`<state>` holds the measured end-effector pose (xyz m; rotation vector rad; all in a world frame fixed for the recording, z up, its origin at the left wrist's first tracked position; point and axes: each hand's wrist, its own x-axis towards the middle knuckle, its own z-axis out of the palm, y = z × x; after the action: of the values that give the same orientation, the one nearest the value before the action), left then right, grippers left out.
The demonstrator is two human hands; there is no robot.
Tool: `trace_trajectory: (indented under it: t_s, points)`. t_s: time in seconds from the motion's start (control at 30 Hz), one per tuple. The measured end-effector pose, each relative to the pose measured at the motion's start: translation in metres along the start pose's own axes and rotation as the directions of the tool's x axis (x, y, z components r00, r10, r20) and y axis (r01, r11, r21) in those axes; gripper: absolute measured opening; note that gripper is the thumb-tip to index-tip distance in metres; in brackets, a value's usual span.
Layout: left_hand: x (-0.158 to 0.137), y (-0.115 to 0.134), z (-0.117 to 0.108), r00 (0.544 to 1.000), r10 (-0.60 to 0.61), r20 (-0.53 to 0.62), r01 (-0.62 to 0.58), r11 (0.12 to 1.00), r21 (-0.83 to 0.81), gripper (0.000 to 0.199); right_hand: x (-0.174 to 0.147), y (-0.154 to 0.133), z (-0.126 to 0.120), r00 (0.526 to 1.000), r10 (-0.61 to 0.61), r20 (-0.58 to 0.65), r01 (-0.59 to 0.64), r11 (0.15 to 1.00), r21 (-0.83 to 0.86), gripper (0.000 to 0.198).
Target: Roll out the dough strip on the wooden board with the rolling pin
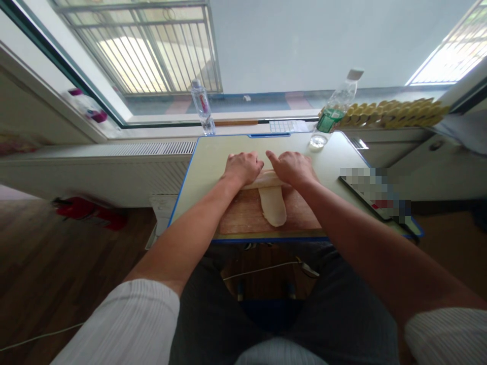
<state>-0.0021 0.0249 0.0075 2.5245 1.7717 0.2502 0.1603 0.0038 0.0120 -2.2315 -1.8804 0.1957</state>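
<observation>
A flat, elongated piece of dough (273, 209) lies on a wooden board (239, 215), its rounded end toward me. Across its far part runs a pale wooden rolling pin (251, 185), partly covered by my hands. My left hand (243, 167) is closed over the pin's left part. On the right part, my right hand (297, 166) is likewise closed, with its thumb sticking out toward the middle. The undersides of both hands are hidden.
The board lies on a small blue-edged table (207, 157). A green-labelled bottle (330, 119) stands at its far right, and a tablet-like object (365, 195), partly blurred out, lies on the right. Behind, another bottle (203, 109) stands by the window. A fire extinguisher (91, 213) is on the floor, left.
</observation>
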Motion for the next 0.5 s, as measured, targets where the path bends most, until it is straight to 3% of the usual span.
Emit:
trace_trajectory:
  t_s: [0.13, 0.33, 0.5]
  points:
    - [-0.011, 0.005, -0.006, 0.999, -0.007, -0.035, 0.007, 1.000, 0.021, 0.042, -0.010, 0.002, 0.000, 1.000, -0.031, -0.001, 0.031, 0.999, -0.029, 0.081]
    - [-0.060, 0.013, -0.016, 0.985, -0.022, -0.173, 0.028, 0.999, 0.036, 0.043, -0.040, 0.008, 0.000, 0.996, -0.063, -0.056, 0.059, 0.996, -0.064, 0.062]
    - [-0.080, 0.003, 0.000, 0.992, -0.073, -0.107, 0.072, 0.997, -0.015, 0.046, -0.068, 0.009, 0.001, 0.988, -0.113, -0.109, 0.101, 0.989, -0.111, 0.051]
